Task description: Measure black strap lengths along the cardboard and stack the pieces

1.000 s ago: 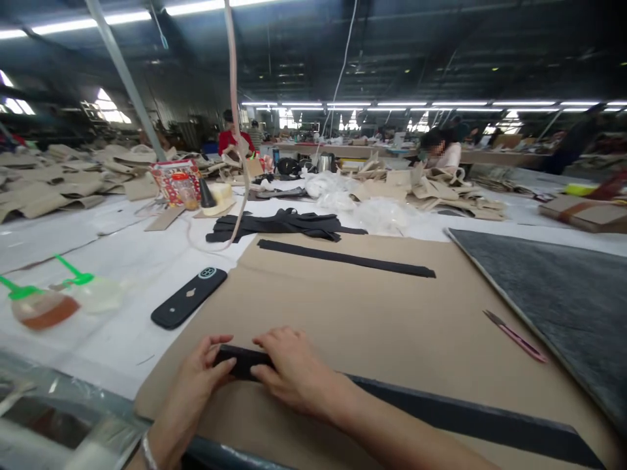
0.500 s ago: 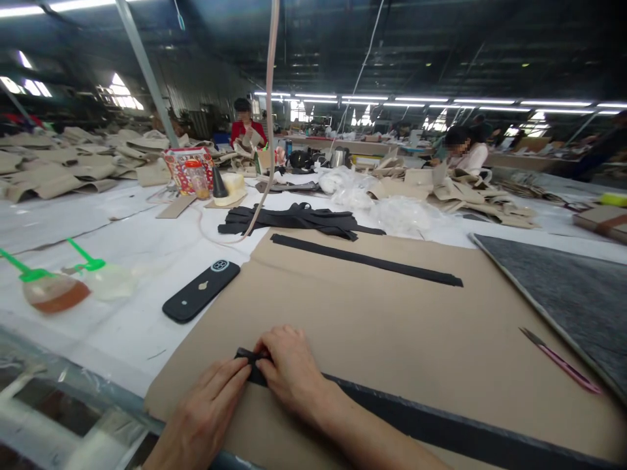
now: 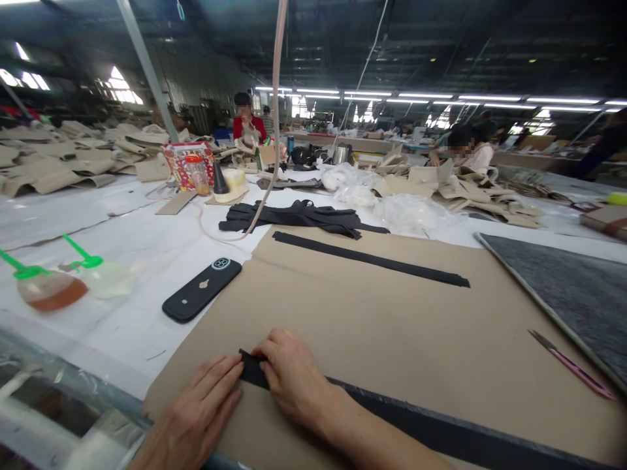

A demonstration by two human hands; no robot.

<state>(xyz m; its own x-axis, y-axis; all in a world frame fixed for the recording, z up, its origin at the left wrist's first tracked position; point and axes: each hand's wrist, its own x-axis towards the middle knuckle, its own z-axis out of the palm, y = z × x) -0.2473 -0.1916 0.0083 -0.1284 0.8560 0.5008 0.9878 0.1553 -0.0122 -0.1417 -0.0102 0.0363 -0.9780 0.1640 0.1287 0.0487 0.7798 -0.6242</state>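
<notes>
A long black strip [image 3: 416, 418] lies across the near part of a tan sheet [image 3: 372, 326], with a greyish line along its far edge. My right hand [image 3: 294, 375] is closed near the strip's left end, thumb and fingers pinching its far edge. My left hand [image 3: 198, 408] lies with fingers stretched out and together, its fingertips at the very end of the strip. The right hand and forearm cover part of the strip. Farther up the sheet lies a second narrow black strip [image 3: 367, 259].
A black phone [image 3: 202, 290] lies left of the sheet, beside two green-spouted bottles [image 3: 51, 290]. Pink-handled snips [image 3: 571, 364] and a grey felt panel [image 3: 563, 287] are at right. Behind are piled black strips [image 3: 298, 219] and a hanging hose [image 3: 277, 78]. Two people sit beyond.
My left hand has slid slightly back and left. More of the strip's end shows between my hands and looks flatter. My right hand stays on the strip.
</notes>
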